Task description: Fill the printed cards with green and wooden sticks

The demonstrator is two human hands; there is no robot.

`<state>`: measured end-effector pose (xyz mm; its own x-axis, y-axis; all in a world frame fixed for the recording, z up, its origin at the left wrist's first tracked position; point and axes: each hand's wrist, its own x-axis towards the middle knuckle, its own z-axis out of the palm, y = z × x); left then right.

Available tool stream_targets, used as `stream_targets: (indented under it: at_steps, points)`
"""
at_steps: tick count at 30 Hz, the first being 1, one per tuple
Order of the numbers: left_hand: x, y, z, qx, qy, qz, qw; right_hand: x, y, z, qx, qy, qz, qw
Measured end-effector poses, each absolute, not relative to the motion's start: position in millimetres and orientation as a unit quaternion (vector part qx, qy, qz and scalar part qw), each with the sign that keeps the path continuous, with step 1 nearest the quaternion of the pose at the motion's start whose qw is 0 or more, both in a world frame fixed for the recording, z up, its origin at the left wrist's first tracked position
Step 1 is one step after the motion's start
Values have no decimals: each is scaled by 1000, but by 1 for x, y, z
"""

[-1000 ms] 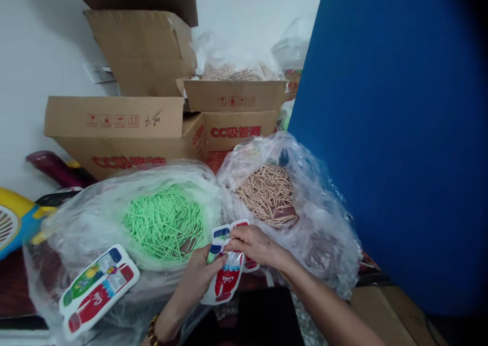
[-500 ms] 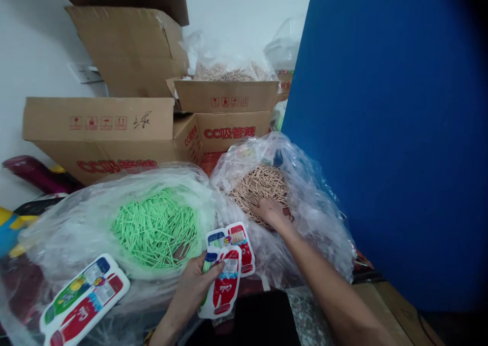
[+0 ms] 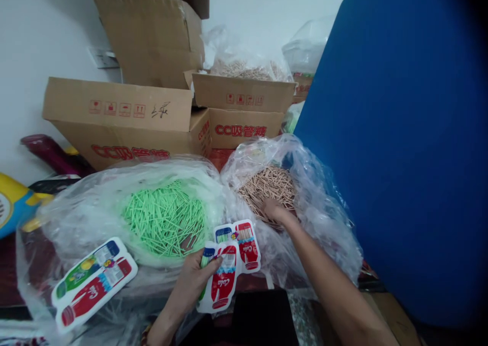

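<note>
My left hand (image 3: 194, 280) is closed on a bottle-shaped candy pack (image 3: 223, 280) with a red Cola print and pale green sticks at its top edge. Just behind it lies a second pack (image 3: 247, 247) of the same kind, showing green and brown sticks. My right hand (image 3: 275, 211) reaches into a heap of thin brown straw candies (image 3: 269, 183) in an open clear bag, its fingers curled into them and the tips hidden. A heap of green straw candies (image 3: 163, 219) lies in another clear bag to the left.
Another printed pack (image 3: 93, 285) lies on the plastic at front left. Open cardboard boxes (image 3: 118, 102) stand along the back, one bearing a bag of brown sticks (image 3: 251, 70). A tall blue panel (image 3: 389, 148) borders the right. A purple bottle (image 3: 53, 153) leans at left.
The whole view has shifted, so most things sit a little further right. My left hand keeps hold of the pack, and my right hand stays in the brown straw candies.
</note>
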<state>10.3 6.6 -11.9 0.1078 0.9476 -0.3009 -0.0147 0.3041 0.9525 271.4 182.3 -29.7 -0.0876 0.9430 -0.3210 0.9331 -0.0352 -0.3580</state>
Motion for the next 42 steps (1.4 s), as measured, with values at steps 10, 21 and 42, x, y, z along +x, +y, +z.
stream_targets:
  at_steps: [10, 21, 42]
  points:
    - [10, 7, -7, 442, 533, 391, 606, 303, 150, -57, -593, -525, 406, 456]
    - [20, 5, -4, 465, 534, 376, 598, 298, 127, -76, -505, -441, 458, 584]
    - [14, 2, -6, 421, 519, 387, 635, 302, 133, -63, -509, -439, 420, 610]
